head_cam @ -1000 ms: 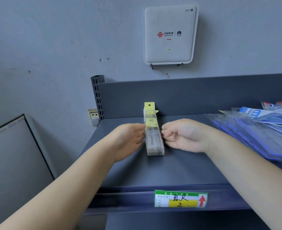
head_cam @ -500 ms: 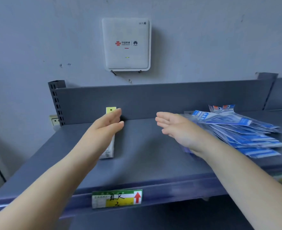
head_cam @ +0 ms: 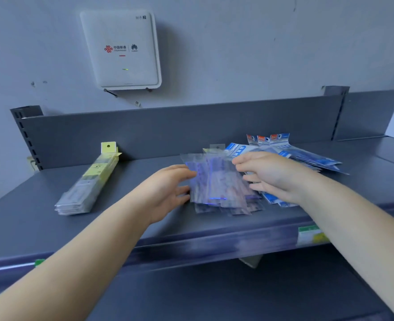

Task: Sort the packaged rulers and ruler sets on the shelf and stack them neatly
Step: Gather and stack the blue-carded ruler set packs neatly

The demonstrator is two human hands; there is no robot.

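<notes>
Overhead, a white router box (head_cam: 121, 49) hung on a grey wall above a grey metal shelf (head_cam: 145, 218) with a low back panel. Green-and-yellow label (head_cam: 311, 235) sat on the shelf's near lip, right side. At left, a neat stack of yellow-tagged rulers (head_cam: 88, 184) lay angled, far end against the back panel. Mid-shelf, a loose pile of clear purple-tinted packets (head_cam: 217, 184) lay fanned; blue-and-white ruler sets (head_cam: 307, 156) spread behind and to the right. Left hand (head_cam: 168, 188) pressed the pile's left edge, fingers curled loosely. Right hand (head_cam: 270, 174) rested on its right side, fingers spread over the packets, not closed around any.
</notes>
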